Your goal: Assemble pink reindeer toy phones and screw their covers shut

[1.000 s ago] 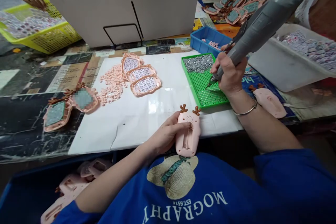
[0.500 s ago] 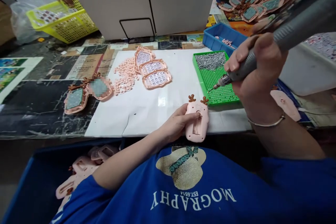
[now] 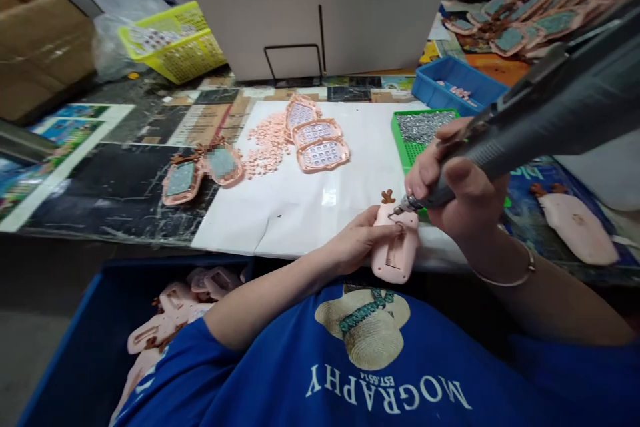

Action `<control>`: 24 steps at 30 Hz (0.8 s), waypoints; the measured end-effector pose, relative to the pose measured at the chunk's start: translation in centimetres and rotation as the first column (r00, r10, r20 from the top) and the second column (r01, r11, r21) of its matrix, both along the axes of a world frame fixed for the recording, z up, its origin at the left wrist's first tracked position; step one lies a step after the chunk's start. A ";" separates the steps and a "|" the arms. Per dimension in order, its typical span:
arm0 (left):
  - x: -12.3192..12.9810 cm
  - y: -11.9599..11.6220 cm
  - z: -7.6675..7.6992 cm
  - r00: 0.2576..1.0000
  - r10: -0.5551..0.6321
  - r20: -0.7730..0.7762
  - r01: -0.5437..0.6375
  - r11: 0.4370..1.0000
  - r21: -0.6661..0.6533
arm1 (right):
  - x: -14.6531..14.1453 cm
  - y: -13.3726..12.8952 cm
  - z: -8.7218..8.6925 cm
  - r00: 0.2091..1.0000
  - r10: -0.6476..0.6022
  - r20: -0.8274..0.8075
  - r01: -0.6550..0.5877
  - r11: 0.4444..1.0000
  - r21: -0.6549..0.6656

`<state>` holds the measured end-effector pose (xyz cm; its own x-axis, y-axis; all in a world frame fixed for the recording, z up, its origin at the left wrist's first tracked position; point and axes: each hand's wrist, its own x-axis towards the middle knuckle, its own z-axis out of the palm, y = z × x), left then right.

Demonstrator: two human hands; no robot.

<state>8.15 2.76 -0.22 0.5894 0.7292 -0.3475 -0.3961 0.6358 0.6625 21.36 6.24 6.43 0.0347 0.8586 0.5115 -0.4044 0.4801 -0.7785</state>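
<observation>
My left hand (image 3: 357,240) grips a pink toy phone (image 3: 395,257) with brown antlers at the table's front edge, its back with the battery recess turned up. The thumb lies across the back. Wrapped around a grey electric screwdriver (image 3: 500,147), my right hand (image 3: 457,193) holds it slanted, with the bit at the upper left screw hole of the toy phone. Behind that hand, partly hidden, is a green perforated tray (image 3: 406,157) with a heap of silver screws (image 3: 425,127).
Pink keypad shells (image 3: 323,155) and small pink pieces (image 3: 270,150) lie on a white sheet (image 3: 300,213). A blue bin (image 3: 75,340) at lower left holds several pink toys. Another pink toy (image 3: 583,227) lies at right. A carton (image 3: 370,20) stands behind, beside a yellow basket (image 3: 187,53).
The screwdriver's bit has come from the green tray down to the back of the toy phone. My left hand still holds the phone. The view has shifted left.
</observation>
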 end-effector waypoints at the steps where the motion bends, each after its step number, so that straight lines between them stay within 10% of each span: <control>1: 0.0 0.0 0.0 1.000 -0.011 0.010 0.011 1.000 -0.003 | 0.0 0.0 -0.1 1.000 -0.004 0.017 0.004 1.000 0.003; 24: -0.2 0.1 0.0 1.000 0.018 -0.004 -0.018 1.000 0.011 | -0.1 0.3 0.6 0.992 -0.068 -0.102 0.061 0.996 -0.071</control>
